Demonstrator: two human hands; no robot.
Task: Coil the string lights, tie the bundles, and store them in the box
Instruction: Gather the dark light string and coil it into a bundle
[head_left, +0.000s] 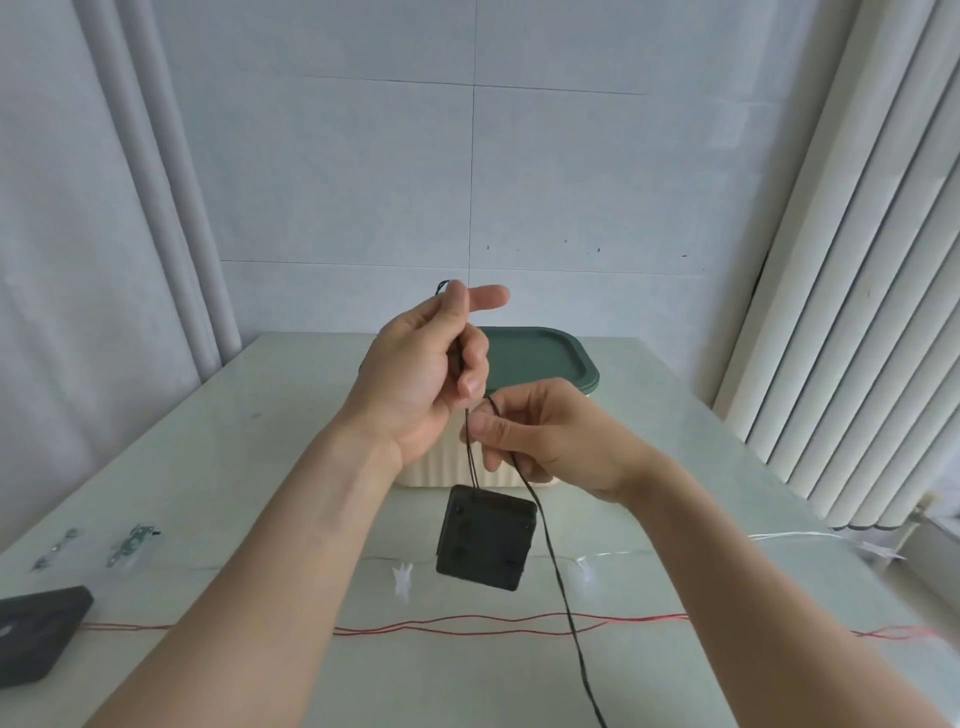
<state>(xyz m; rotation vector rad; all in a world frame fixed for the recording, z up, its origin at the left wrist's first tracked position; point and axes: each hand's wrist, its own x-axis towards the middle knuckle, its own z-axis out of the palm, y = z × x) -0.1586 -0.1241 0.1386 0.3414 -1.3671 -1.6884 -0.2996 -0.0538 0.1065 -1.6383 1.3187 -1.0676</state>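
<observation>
Nearest edge of the table: a red wire pair runs left to right across it, reaching a black block at far left. Just behind lies a thin clear strand with small white clips. Two small metal pieces sit at left.

Above the table hangs a black square battery pack, tilted, suspended by the dark string-light wire — not touching the surface. The wire trails down and off the bottom of the view.

Right hand: thumb and fingers pinch the wire just above the pack.

Left hand, higher and touching the right: fingers curled round the wire, a short end poking out above at the top, index finger extended.

Behind both hands — the cream ribbed box, green lid on, standing mid-table. Beyond it a tiled wall, with pale curtains on both sides.
</observation>
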